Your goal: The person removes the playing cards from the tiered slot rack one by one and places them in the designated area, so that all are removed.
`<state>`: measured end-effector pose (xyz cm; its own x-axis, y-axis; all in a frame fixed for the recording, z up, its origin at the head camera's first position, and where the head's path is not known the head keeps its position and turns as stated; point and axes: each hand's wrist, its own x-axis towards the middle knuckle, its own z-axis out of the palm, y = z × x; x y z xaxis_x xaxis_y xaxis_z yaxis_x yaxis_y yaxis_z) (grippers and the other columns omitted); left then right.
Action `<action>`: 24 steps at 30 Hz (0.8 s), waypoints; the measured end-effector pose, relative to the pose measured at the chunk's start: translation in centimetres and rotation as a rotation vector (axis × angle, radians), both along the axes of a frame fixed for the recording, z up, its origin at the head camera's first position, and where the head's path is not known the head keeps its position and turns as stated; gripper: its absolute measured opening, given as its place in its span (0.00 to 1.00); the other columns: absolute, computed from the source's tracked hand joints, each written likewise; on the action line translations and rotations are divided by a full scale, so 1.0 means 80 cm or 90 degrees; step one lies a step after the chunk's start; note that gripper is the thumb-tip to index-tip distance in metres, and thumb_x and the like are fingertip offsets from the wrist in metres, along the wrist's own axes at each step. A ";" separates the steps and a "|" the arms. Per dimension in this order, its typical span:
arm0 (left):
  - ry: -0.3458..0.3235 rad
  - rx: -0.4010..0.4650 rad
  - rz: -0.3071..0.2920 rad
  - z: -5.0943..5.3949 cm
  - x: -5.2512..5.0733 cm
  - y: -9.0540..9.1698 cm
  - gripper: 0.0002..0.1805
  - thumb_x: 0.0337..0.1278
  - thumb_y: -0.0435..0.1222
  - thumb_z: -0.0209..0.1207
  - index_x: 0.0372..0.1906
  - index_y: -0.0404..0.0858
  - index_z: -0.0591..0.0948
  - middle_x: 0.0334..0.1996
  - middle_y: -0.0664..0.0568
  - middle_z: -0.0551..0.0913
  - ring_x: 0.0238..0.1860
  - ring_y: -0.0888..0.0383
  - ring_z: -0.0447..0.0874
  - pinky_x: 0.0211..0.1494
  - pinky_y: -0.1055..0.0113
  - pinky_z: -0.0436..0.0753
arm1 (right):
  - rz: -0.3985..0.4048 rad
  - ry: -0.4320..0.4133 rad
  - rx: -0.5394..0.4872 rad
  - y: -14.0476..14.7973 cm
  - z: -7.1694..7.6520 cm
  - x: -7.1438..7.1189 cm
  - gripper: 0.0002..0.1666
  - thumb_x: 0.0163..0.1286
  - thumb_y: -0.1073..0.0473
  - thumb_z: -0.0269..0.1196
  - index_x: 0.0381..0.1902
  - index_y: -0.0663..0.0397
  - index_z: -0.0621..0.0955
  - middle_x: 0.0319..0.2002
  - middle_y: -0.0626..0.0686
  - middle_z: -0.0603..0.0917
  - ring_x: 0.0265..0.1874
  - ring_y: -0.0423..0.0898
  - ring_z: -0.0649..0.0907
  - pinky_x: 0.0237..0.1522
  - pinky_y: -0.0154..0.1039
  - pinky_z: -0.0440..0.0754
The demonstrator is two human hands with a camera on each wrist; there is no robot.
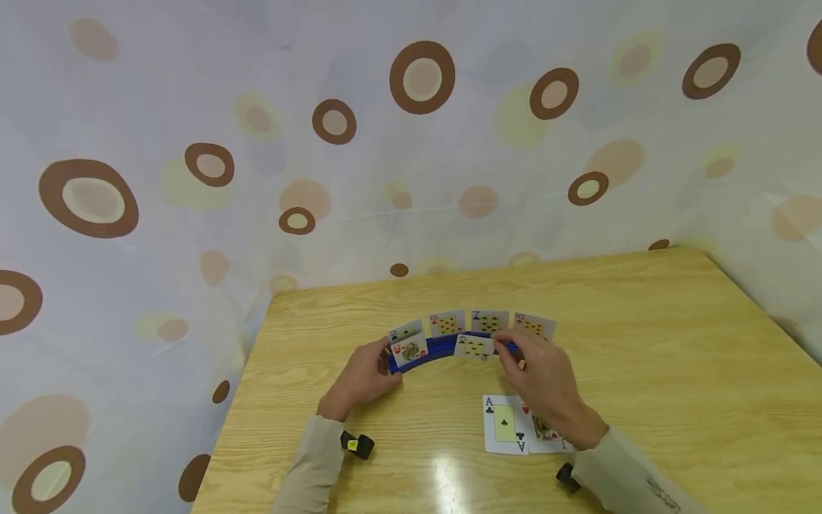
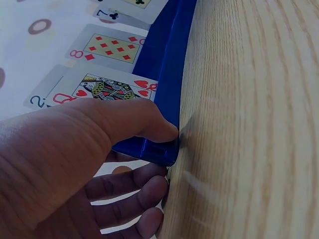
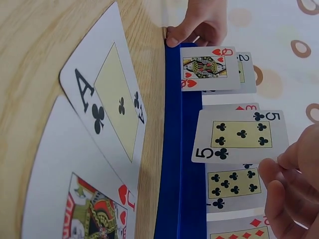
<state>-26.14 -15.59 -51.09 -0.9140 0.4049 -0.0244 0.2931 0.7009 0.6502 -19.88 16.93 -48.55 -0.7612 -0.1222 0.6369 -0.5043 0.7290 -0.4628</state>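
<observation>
A curved blue card holder [image 1: 442,347] stands on the table, with the two of clubs, eight of diamonds [image 2: 112,48], seven of clubs [image 3: 234,186] and a ten of diamonds upright in its back row. The queen of hearts [image 3: 205,68] stands in front of the two. My left hand [image 1: 366,375] grips the holder's left end, thumb on its front edge in the left wrist view. Between thumb and fingertips, my right hand [image 1: 546,375] pinches the five of clubs [image 3: 241,135] by its edge, in front of the holder's middle.
On the table [image 1: 308,321], nearer than the holder, the ace of clubs [image 1: 505,425] lies face up beside the jack of hearts [image 3: 94,209], partly under my right forearm in the head view. A patterned covering [image 1: 359,171] rises behind the table.
</observation>
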 end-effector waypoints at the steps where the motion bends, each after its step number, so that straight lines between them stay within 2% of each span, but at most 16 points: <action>1: 0.001 0.001 0.000 0.000 0.000 -0.001 0.27 0.64 0.35 0.72 0.66 0.36 0.79 0.43 0.49 0.85 0.40 0.57 0.79 0.45 0.64 0.80 | 0.001 0.003 -0.002 0.001 0.000 0.000 0.12 0.67 0.71 0.75 0.47 0.56 0.89 0.38 0.51 0.92 0.26 0.38 0.85 0.26 0.32 0.81; 9: 0.006 0.004 -0.006 -0.002 -0.002 -0.003 0.27 0.64 0.35 0.73 0.66 0.36 0.80 0.42 0.50 0.84 0.38 0.58 0.78 0.42 0.66 0.78 | -0.007 0.022 -0.026 0.014 -0.001 0.006 0.16 0.65 0.74 0.75 0.49 0.58 0.89 0.41 0.54 0.93 0.27 0.40 0.86 0.28 0.36 0.85; 17: -0.003 0.003 -0.003 -0.002 -0.001 -0.003 0.27 0.64 0.35 0.73 0.66 0.36 0.79 0.42 0.50 0.84 0.39 0.58 0.78 0.43 0.66 0.78 | -0.025 0.032 -0.056 0.037 -0.001 0.014 0.15 0.65 0.74 0.73 0.47 0.58 0.90 0.35 0.51 0.91 0.24 0.35 0.81 0.28 0.25 0.77; 24: -0.009 0.004 -0.007 -0.002 0.001 -0.001 0.26 0.65 0.35 0.72 0.65 0.35 0.79 0.43 0.49 0.85 0.39 0.57 0.79 0.44 0.66 0.80 | -0.051 0.009 -0.078 0.060 -0.002 0.024 0.14 0.65 0.75 0.71 0.47 0.60 0.89 0.37 0.53 0.90 0.27 0.32 0.81 0.30 0.22 0.79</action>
<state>-26.10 -15.68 -51.26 -0.9091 0.4152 -0.0349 0.2916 0.6938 0.6585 -17.96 21.73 -48.71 -0.7558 0.0175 0.6545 -0.4546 0.7054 -0.5439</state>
